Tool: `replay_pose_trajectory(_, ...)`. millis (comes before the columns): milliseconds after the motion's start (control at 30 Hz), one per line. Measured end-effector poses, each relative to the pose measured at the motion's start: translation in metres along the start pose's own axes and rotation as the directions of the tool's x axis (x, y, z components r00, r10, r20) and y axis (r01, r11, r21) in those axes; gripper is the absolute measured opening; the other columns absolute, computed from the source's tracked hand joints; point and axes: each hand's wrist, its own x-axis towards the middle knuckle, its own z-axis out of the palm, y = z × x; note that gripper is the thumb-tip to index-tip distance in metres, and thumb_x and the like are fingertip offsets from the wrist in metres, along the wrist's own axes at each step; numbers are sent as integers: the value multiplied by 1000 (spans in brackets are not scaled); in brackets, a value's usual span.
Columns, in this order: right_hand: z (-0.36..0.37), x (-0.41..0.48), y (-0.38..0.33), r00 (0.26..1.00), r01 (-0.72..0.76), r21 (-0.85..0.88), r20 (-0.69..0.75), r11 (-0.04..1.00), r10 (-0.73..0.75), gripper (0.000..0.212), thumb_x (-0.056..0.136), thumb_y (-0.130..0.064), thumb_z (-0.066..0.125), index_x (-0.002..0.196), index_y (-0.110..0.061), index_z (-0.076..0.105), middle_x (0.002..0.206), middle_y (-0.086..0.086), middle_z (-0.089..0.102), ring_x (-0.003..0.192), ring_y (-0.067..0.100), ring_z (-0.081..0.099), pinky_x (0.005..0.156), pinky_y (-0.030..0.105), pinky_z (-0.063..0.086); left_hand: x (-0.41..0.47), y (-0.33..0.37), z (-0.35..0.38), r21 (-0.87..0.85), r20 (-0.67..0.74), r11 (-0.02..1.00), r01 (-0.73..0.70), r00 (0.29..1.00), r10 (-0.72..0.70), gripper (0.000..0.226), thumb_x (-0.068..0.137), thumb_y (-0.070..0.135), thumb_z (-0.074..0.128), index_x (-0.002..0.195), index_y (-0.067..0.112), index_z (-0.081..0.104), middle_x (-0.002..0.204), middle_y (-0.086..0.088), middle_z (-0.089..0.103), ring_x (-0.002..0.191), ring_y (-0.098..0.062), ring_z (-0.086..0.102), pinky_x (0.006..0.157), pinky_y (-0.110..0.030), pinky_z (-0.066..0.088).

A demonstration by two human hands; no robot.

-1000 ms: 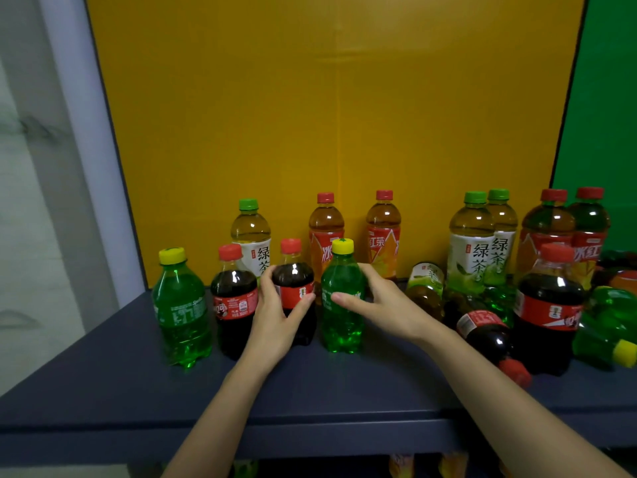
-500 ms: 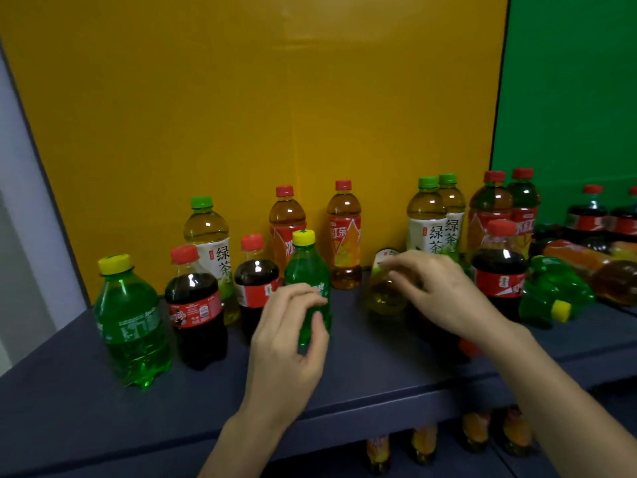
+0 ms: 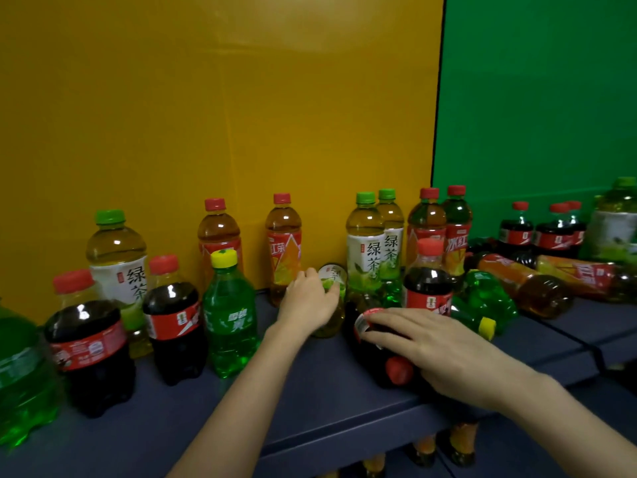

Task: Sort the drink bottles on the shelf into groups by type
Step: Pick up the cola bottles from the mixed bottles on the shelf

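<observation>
Left hand (image 3: 307, 300) curls fingers round toppled tea bottle (image 3: 333, 274); right hand (image 3: 439, 351) (four o'clock of it) lies flat-fingered on fallen cola bottle (image 3: 373, 351).

Behind everything we see a yellow panel (image 3: 206, 115) that fills most of the background. It is plain and matte, with a faint vertical crease (image 3: 227, 125) down its middle and a soft horizontal fold near the top. To its right stands a green panel (image 3: 537, 98), equally plain. A thin dark seam (image 3: 437, 98) separates the two and leans slightly leftward as it descends. At the bottom of the view, on a lower level in shadow, we make out a few amber bottles (image 3: 460, 439), dim and partly hidden.
</observation>
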Motion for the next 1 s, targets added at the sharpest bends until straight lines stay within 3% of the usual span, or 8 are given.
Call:
replay_pose_trajectory(100,4,6,5,997,74,-64,-14,995,-75,79,52,-13,68,128,-27,51,132,-3,56,120,15,55,94,29,47,26,8,14,80,107,993,92,989,-100,62,93,44,43,135,-1,33,139,-20,41,127,-35,41,99,-38,37)
replay_pose_trajectory(233,5,15,11,989,119,-98,-72,988,-126,55,71,-13,36,120,-24,56,126,-1,60,114,18,59,91,29,49,48,14,22,107,178,971,215,956,-232,76,90,52,45,142,0,24,145,-18,36,131,-33,37,101,-37,36)
replay_pose_trajectory(367,9,19,15,980,183,-70,-70,981,-187,60,59,-15,68,118,-23,57,124,-1,61,114,19,59,88,27,51,57,14,20,125,246,956,266,925,-290,75,85,53,55,138,4,37,143,-16,42,127,-32,43,102,-36,38)
replay_pose_trajectory(467,8,19,16,978,197,-25,-63,980,-198,69,53,-21,75,119,-23,55,125,-1,61,115,18,59,86,27,54,55,9,16,35,280,955,293,915,-291,68,83,43,63,134,3,42,136,-16,49,120,-30,49,98,-36,43)
replay_pose_trajectory(700,-15,16,14,975,132,127,-197,983,-105,67,58,-50,55,120,-24,52,115,-9,62,98,7,64,66,17,52,35,-2,17,-40,87,959,281,957,-276,63,76,54,63,118,7,54,121,-15,59,109,-33,56,91,-36,48)
replay_pose_trajectory(767,-17,18,13,969,112,254,-244,961,-48,66,61,-47,56,122,-22,50,115,-8,62,96,10,64,72,22,54,25,-3,17,-114,4,954,276,961,-277,67,78,53,62,123,6,45,125,-16,56,113,-35,53,93,-39,45)
replay_pose_trajectory(900,-19,30,6,958,68,456,-279,887,70,66,65,-49,62,126,-32,41,117,-18,56,104,0,54,87,16,45,3,-4,16,-233,-156,954,191,961,-230,61,83,44,61,121,4,35,130,-19,50,117,-37,49,94,-40,42)
replay_pose_trajectory(1000,-19,42,0,940,-20,619,-255,785,225,60,68,-49,65,122,-35,44,109,-24,53,101,-5,52,85,10,42,-12,-4,15,-361,-239,925,117,947,-213,53,85,33,58,120,4,31,128,-19,49,114,-35,50,91,-39,41)
